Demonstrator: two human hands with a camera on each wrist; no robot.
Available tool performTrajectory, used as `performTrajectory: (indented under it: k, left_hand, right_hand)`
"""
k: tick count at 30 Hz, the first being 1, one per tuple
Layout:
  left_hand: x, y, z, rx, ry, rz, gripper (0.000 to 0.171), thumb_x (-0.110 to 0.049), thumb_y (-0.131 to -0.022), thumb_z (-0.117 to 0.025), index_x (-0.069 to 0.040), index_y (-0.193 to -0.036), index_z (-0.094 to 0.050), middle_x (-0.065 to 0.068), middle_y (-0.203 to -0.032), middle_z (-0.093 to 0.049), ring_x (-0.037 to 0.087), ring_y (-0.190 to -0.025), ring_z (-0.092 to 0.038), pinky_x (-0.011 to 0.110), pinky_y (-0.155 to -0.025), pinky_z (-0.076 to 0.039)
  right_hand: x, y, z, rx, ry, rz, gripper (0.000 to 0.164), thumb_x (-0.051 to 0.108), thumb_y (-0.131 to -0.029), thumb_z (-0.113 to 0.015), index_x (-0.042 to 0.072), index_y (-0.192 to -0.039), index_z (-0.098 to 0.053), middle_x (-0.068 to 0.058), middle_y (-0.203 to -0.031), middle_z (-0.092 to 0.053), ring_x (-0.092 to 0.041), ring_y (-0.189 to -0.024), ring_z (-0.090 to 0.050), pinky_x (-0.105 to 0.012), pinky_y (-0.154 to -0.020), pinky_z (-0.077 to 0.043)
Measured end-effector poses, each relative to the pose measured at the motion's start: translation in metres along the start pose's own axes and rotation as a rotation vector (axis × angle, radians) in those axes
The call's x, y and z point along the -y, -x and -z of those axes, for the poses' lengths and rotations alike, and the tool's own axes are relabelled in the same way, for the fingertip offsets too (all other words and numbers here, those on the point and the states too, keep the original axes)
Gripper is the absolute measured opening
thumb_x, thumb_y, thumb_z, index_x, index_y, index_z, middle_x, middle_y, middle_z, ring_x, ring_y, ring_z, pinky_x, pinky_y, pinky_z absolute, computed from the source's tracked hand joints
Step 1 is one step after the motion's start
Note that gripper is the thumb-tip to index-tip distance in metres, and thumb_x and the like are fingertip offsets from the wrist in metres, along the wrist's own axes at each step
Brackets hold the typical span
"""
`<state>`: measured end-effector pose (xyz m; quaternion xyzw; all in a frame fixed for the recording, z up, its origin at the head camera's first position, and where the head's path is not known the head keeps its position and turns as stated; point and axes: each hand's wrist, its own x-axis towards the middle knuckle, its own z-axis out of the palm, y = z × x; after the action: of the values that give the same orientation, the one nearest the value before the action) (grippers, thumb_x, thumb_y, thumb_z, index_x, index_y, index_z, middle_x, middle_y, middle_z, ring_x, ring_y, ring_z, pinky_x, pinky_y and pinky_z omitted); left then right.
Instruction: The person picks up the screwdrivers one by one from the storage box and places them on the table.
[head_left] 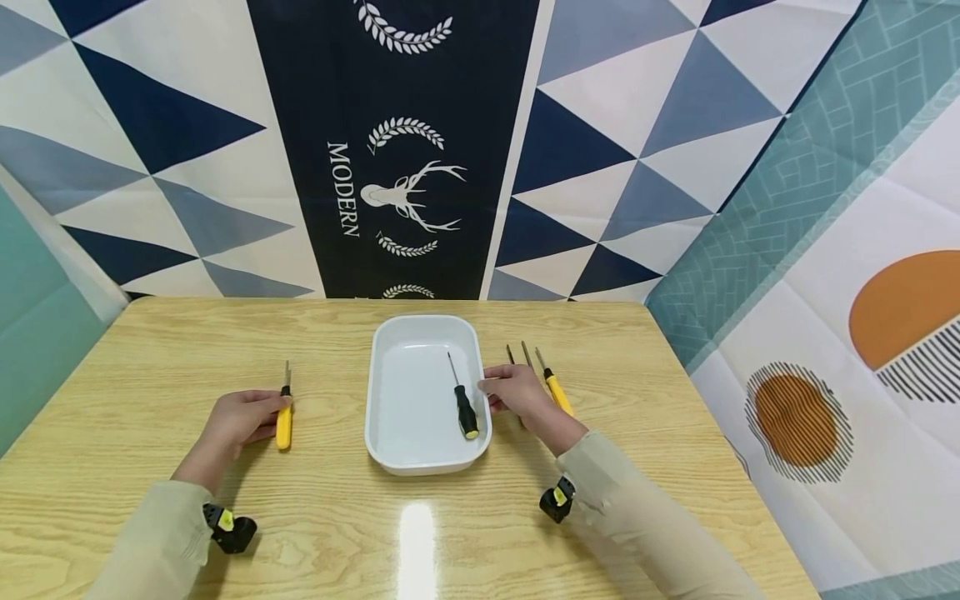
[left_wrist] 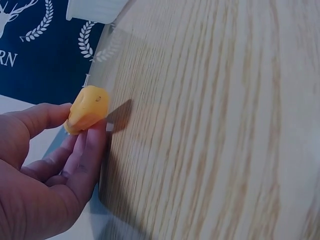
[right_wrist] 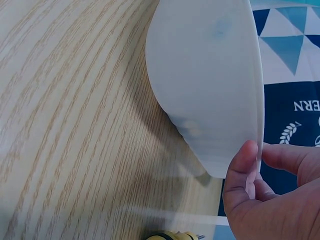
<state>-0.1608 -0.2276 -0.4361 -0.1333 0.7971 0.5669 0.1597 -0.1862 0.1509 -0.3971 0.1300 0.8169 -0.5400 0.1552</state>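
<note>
My left hand [head_left: 236,419] pinches the yellow handle of a screwdriver [head_left: 284,430] between thumb and fingers, its shaft pointing towards the back of the table. The left wrist view shows the handle's rounded yellow end [left_wrist: 92,107] close over the wood. With thumb and fingertips, my right hand [head_left: 522,393] grips the right rim of a white rectangular tray [head_left: 405,408]. Inside that tray lies a black-handled screwdriver [head_left: 466,414] with a yellow end. In the right wrist view the tray's outer wall [right_wrist: 205,75] fills the middle, and the thumb and fingers straddle its lip.
Right of the tray lies a yellow-handled screwdriver [head_left: 558,394]. Two more thin shafts [head_left: 528,355] lie alongside, their handles mostly hidden by my right hand. A patterned cloth [head_left: 405,250] hangs behind the far edge of the wooden table [head_left: 330,517].
</note>
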Motion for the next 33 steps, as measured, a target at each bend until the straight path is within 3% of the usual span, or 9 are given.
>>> performTrajectory:
  k: [5,12,20,33]
  left_hand:
    - [-0.0018,0.0015,-0.0002,-0.013,-0.029,-0.002,0.061,-0.029,-0.093,-0.057,0.013,-0.134,-0.040,0.017,-0.116,-0.059,-0.002,-0.076,-0.059,0.024,-0.073,-0.057]
    - [-0.0024,0.0012,-0.0014,-0.040,-0.066,0.004,0.056,-0.028,-0.092,-0.058,0.012,-0.129,-0.046,0.013,-0.106,-0.065,0.000,-0.072,-0.061,0.025,-0.069,-0.057]
    - [-0.0018,0.0001,-0.0016,-0.074,-0.150,0.021,0.051,-0.028,-0.091,-0.059,0.012,-0.122,-0.051,0.015,-0.099,-0.061,0.009,-0.073,-0.059,0.023,-0.062,-0.055]
    - [-0.0035,0.0030,-0.0012,-0.077,-0.243,0.004,0.047,-0.029,-0.090,-0.059,0.011,-0.116,-0.055,0.016,-0.095,-0.061,0.014,-0.071,-0.059,0.027,-0.061,-0.054]
  right_hand:
    - [0.0003,0.0005,-0.0003,0.001,-0.001,-0.003,0.029,0.012,-0.089,-0.061,0.000,-0.116,-0.061,-0.011,-0.091,-0.062,-0.013,-0.067,-0.056,-0.022,-0.059,-0.052]
    - [0.0014,0.0001,-0.0003,-0.005,0.001,-0.013,0.030,0.012,-0.089,-0.062,0.000,-0.117,-0.060,-0.011,-0.091,-0.062,-0.014,-0.067,-0.056,-0.022,-0.059,-0.053]
    - [0.0008,0.0004,-0.0003,-0.003,0.005,-0.011,0.030,0.012,-0.089,-0.062,0.001,-0.117,-0.061,-0.010,-0.091,-0.062,-0.014,-0.067,-0.056,-0.022,-0.059,-0.053]
    - [0.0008,-0.0007,-0.0004,0.000,0.000,-0.011,0.030,0.012,-0.090,-0.062,0.001,-0.117,-0.060,-0.012,-0.093,-0.062,-0.014,-0.067,-0.056,-0.023,-0.060,-0.053]
